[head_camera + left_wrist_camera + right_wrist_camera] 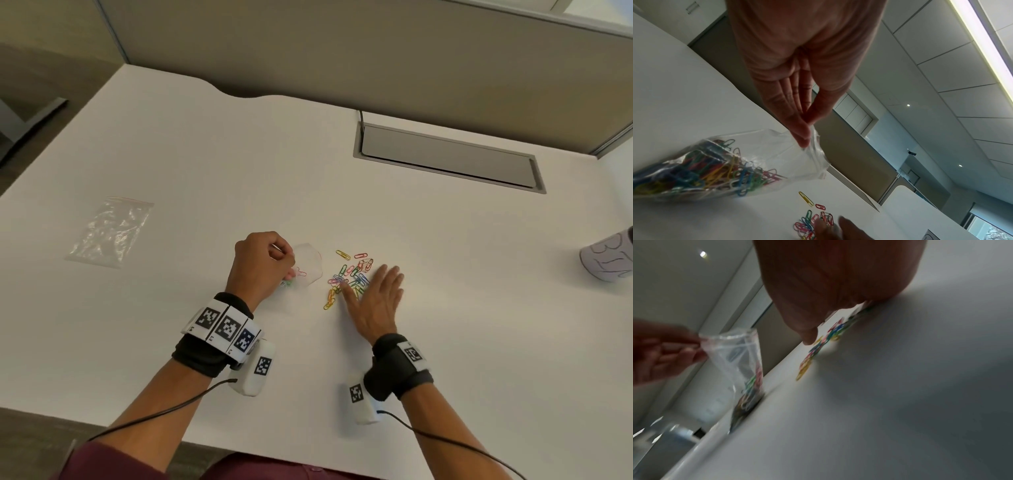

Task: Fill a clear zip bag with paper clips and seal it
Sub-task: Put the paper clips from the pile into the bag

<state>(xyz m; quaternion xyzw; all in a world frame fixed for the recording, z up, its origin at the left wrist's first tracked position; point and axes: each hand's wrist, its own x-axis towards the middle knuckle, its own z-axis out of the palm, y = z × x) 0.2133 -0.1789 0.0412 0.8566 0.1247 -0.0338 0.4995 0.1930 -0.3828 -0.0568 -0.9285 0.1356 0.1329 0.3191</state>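
A clear zip bag (pixel 764 162), partly filled with coloured paper clips (pixel 701 175), was pinched at its open rim by the left hand (pixel 797 78) in mid-frame. Loose paper clips (pixel 813 220) were scattered on the white table (pixel 674 97) at lower centre, where blurred fingertips (pixel 849 227) were seen.

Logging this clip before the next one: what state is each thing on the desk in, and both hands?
Zip bag: mouth open, part filled with clips, bottom on the desk.
Loose clips: scattered pile on the desk, outside the bag.
Spare bag: flat, empty, apart at the left.
Left hand: pinches the bag's rim.
Right hand: fingers straight, over the loose clips.
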